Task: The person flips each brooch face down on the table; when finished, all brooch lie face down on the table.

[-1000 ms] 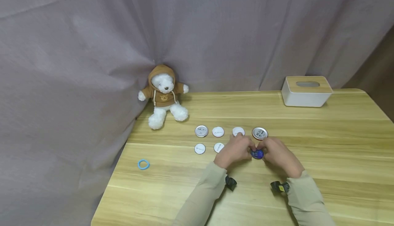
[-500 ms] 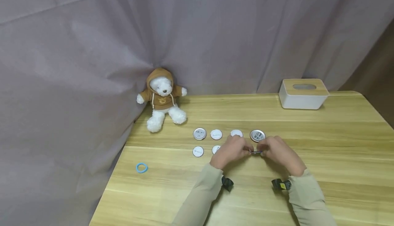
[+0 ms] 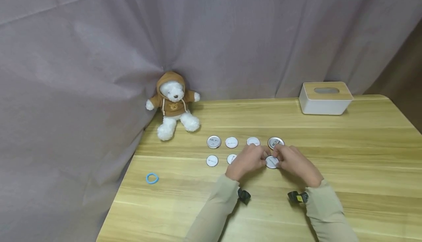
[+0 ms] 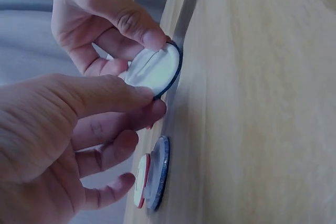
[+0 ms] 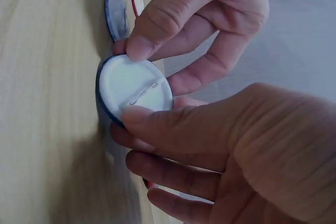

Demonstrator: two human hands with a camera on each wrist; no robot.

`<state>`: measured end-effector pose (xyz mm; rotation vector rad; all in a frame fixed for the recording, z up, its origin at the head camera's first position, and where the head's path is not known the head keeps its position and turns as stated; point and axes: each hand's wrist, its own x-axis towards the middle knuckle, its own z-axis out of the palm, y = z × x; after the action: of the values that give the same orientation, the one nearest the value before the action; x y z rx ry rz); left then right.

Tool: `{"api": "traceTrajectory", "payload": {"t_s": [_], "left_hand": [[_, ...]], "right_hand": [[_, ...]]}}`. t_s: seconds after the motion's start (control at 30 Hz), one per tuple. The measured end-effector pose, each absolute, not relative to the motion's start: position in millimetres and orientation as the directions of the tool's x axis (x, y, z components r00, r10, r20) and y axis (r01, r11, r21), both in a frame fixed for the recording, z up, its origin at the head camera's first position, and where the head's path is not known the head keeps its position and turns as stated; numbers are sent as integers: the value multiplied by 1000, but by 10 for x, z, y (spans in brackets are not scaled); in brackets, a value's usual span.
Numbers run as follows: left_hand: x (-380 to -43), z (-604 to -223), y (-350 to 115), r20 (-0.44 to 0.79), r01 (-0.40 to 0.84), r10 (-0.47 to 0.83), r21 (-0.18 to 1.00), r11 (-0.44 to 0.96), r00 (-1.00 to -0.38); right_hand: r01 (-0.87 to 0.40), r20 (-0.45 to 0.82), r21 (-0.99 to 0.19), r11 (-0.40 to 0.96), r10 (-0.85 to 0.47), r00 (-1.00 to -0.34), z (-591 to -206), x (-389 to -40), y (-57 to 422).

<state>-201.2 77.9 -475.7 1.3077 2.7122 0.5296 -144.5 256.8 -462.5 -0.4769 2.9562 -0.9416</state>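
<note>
Between both hands is a round pin badge [image 3: 271,162], its white back with a metal safety pin turned up and a dark blue rim at its edge. My left hand [image 3: 249,160] pinches its left side between thumb and forefinger. On the opposite side, my right hand [image 3: 297,164] pinches it with the thumb on the white back, as the right wrist view shows. Past the hands, a silver-backed badge [image 3: 275,142] lies partly covered by the right fingers. A white-backed badge [image 3: 253,141] lies beyond the left hand, and another badge [image 3: 232,158] shows at its left, partly hidden.
More badges lie face down at the left: a silver one [image 3: 214,142] and white ones [image 3: 232,142]. A blue ring [image 3: 152,178] lies near the left table edge. A teddy bear [image 3: 173,106] in a brown hoodie and a tissue box [image 3: 325,98] stand at the back.
The badge in the hands has turned over, from its blue face through edge-on to its white pin back. Both hands stay in nearly the same place.
</note>
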Motion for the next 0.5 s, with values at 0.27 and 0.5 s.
{"api": "traceTrajectory", "payload": {"t_s": [0.27,0.5], "left_hand": [[-1979,-4798,798,42,739,761,277,614,-647],[-1954,-4810,844,7,712,742,289,640,-670]], "right_hand": [[-263,61,-547,795,-275,-959,-4665,-1454,2552],[-310,67,-513,801,-322,-944,-4682,-1467,2543]]}}
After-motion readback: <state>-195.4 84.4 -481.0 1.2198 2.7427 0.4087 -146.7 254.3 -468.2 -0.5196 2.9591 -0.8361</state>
